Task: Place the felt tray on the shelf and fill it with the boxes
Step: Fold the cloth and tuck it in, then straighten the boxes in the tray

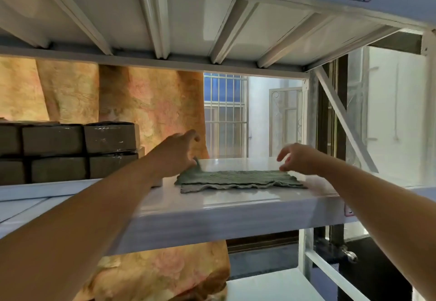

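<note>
A grey-green felt tray [238,179] lies flat and folded on the white shelf [231,208], right of centre. My left hand [175,153] is at its far left corner, fingers pinching the raised edge of the felt. My right hand [298,158] hovers over the far right corner, fingers spread and curled, fingertips close to the felt. Several dark brown boxes [70,152] wrapped in clear film are stacked in two rows at the left of the same shelf.
The underside of the shelf above [212,25] is close overhead. A diagonal brace [344,121] and upright post bound the right end. An orange patterned curtain [146,109] hangs behind, beside a barred window [225,114]. A lower shelf [271,286] shows below.
</note>
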The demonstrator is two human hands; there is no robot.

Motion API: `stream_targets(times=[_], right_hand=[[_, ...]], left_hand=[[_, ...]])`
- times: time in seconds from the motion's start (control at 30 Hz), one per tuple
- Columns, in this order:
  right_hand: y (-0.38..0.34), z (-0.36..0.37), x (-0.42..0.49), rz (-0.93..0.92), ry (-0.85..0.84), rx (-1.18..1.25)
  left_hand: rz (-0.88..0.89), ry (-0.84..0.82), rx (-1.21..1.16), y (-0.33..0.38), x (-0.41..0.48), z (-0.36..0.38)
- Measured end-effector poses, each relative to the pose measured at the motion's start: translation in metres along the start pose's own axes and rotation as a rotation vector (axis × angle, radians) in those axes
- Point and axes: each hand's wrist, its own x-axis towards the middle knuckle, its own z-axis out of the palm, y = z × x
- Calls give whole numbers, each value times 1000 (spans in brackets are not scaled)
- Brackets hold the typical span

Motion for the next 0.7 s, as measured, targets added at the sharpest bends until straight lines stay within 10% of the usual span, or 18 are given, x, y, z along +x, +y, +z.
stream_targets(times=[0.4, 0.7], right_hand=[[-4, -5, -27, -312, -367, 169], [1, -12, -38, -332, -172, 114]], left_hand=[[37, -379, -45, -7, -14, -7], [3, -272, 107, -9, -17, -7]])
